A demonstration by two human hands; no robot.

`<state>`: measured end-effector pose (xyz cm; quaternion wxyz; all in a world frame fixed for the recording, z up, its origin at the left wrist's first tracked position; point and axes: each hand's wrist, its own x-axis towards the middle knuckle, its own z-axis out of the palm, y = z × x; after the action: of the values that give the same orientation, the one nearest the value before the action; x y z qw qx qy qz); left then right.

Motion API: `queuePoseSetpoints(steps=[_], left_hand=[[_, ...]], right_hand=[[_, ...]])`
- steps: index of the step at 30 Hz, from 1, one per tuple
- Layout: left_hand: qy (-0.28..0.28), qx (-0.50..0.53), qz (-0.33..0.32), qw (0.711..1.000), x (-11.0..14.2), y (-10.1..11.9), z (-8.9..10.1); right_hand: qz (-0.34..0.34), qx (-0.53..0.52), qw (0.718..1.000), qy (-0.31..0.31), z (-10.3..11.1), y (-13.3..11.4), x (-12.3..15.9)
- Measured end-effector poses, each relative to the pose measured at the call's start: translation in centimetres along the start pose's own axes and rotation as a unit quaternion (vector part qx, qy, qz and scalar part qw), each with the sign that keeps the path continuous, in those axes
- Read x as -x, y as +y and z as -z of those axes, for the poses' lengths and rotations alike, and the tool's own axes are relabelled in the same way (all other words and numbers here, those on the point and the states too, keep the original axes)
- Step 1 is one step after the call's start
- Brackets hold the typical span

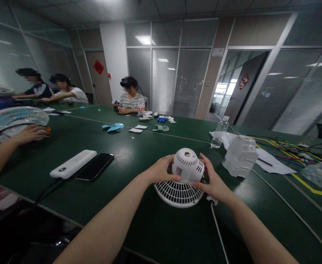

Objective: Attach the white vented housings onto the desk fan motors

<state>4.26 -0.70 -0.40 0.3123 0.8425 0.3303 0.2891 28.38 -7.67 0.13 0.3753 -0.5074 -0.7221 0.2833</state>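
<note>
A white slotted motor cover sits over the back of a white round fan grille, which lies on the green table. My left hand is closed around the cover's left side, thumb across its lower front. From the right, my right hand grips the same cover, its thumb near the bottom edge. A small white block with a white cord lies beside the grille, under my right hand. Whether the cover is seated on the grille or just above it, I cannot tell.
Right of my hands stand a second white housing and a clear bottle. Wires lie farther right. Left are a white power bank and a phone. A co-worker's hand touches another fan grille.
</note>
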Motion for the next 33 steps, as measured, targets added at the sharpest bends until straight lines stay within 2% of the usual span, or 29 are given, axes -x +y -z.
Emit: queuePoseSetpoints(steps=[2, 4, 6, 8, 9, 11, 15, 20, 23, 26, 30, 33], left_hand=[[0.000, 0.009, -0.034, 0.999, 0.0, -0.6, -0.1], [0.034, 0.033, -0.050, 0.998, -0.3, -1.6, -0.2], [0.114, 0.082, -0.039, 0.989, -0.7, -3.1, -0.3], [0.236, 0.129, -0.007, 0.963, -1.2, -4.9, -0.3], [0.292, 0.136, 0.029, 0.946, -1.5, -5.8, -0.3], [0.352, 0.127, 0.121, 0.919, -1.9, -7.3, -0.3], [0.362, 0.126, 0.160, 0.910, -2.1, -8.9, -0.3], [0.369, 0.135, 0.186, 0.901, -1.8, -9.0, -0.2], [0.369, 0.149, 0.199, 0.896, -1.6, -9.1, -0.2], [0.364, 0.164, 0.206, 0.894, -1.6, -9.4, -0.2], [0.360, 0.177, 0.208, 0.892, -1.8, -10.0, -0.5], [0.359, 0.180, 0.210, 0.891, -1.8, -10.5, -0.6]], right_hand=[[0.000, 0.001, 1.000, -0.005, 0.0, 0.2, -0.1], [-0.007, 0.011, 1.000, -0.007, 0.1, 0.4, -0.1], [-0.021, 0.032, 0.999, -0.006, 0.2, 0.4, -0.2], [-0.035, 0.054, 0.998, -0.005, 0.3, 0.3, -0.3], [-0.038, 0.061, 0.997, -0.004, 0.3, 0.2, -0.3], [-0.036, 0.063, 0.997, 0.005, 0.3, 0.0, -0.3], [-0.028, 0.067, 0.997, 0.025, -0.1, -0.5, -0.4], [-0.050, 0.136, 0.987, 0.070, -0.3, -1.6, 1.4], [-0.071, 0.176, 0.975, 0.114, 0.3, -1.8, 4.7], [-0.098, 0.212, 0.959, 0.162, 1.7, -1.6, 9.1], [-0.156, 0.264, 0.921, 0.239, 5.0, -0.7, 14.6], [-0.196, 0.299, 0.886, 0.297, 7.8, 0.5, 17.3]])
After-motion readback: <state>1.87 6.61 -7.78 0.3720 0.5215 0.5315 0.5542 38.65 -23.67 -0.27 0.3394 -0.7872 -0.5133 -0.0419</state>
